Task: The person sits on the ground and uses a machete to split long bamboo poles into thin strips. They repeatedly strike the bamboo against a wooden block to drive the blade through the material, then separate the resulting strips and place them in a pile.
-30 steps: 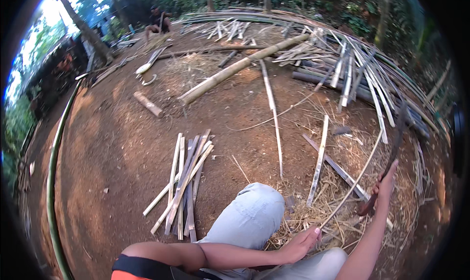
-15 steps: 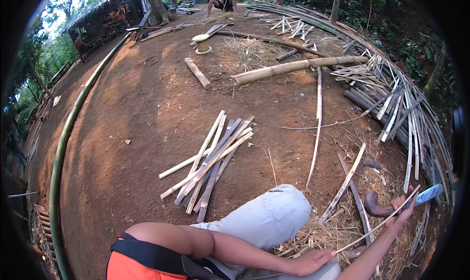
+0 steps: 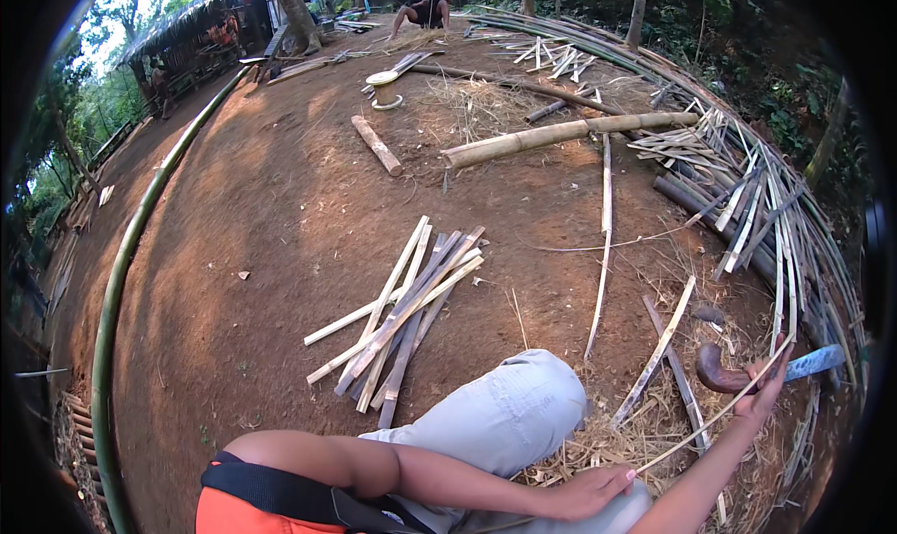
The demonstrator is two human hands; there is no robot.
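My left hand (image 3: 598, 492) rests over my knee, its fingers pinching the near end of a thin pale bamboo strip (image 3: 696, 434). The strip runs up and to the right, slightly bowed, to my right hand (image 3: 764, 386). That hand is wrapped round a big knife with a curved brown wooden handle (image 3: 718, 371) and a broad grey-blue blade (image 3: 815, 362). The strip passes across this hand close to the blade; whether its fingers also grip the strip I cannot tell. Two split bamboo slats (image 3: 657, 356) lie crossed on the ground just left of the knife.
Ahead lies a loose pile of bamboo slats (image 3: 402, 314). A thick bamboo pole (image 3: 570, 137), a short log (image 3: 377, 145) and a spool (image 3: 384, 90) lie beyond. Slats are heaped at right (image 3: 747, 198); a long green pole (image 3: 117, 282) runs along the left. A person (image 3: 428, 6) sits far back.
The strip is more bowed than before, and its far end reaches higher past my right hand. My left hand has shifted slightly left and up. Both hands keep their holds.
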